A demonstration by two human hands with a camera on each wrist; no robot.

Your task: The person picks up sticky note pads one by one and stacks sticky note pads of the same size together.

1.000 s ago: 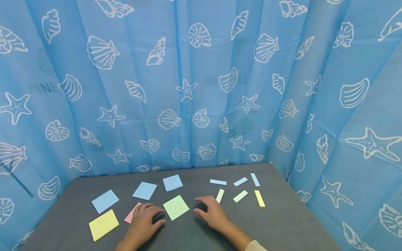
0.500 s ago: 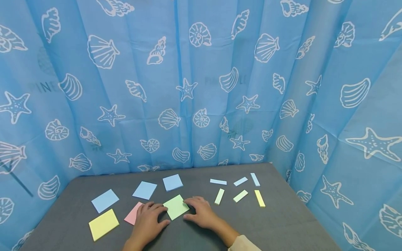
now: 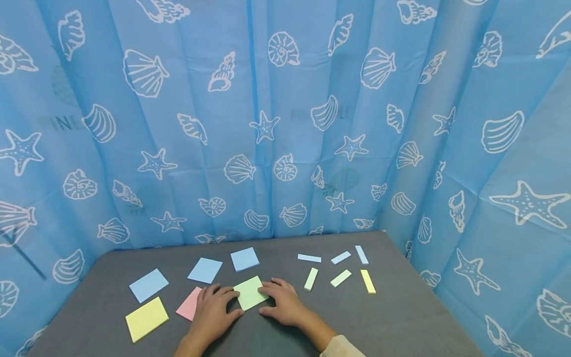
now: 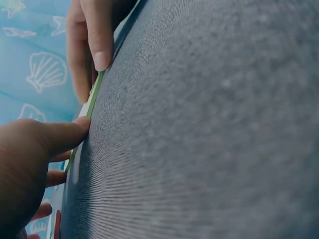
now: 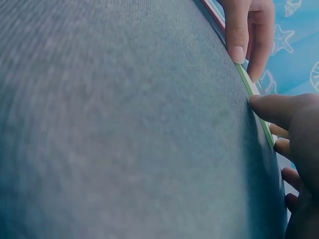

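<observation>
A square light green sticky note pad (image 3: 250, 293) lies on the dark table between my two hands in the head view. My left hand (image 3: 213, 311) holds its left side, thumb at the near edge and fingers at the far side. On the opposite side, my right hand (image 3: 284, 303) grips the pad with thumb and fingers. Both wrist views show the thin green edge of the pad (image 4: 93, 99) touched by fingertips from both sides. Partly covered by the left hand is a pink sticky note pad (image 3: 189, 303).
Three blue square pads (image 3: 149, 285) lie toward the back left, with a yellow pad (image 3: 147, 319) nearer. Right of the hands are several narrow strips: blue strips (image 3: 309, 258), green strips (image 3: 311, 279) and a yellow strip (image 3: 368, 281). A shell-patterned blue curtain (image 3: 285, 124) surrounds the grey table (image 3: 401, 317).
My right hand has moved left from beside the strips onto the green pad. My left hand has shifted right to the pad's other side. The pad has turned slightly.
</observation>
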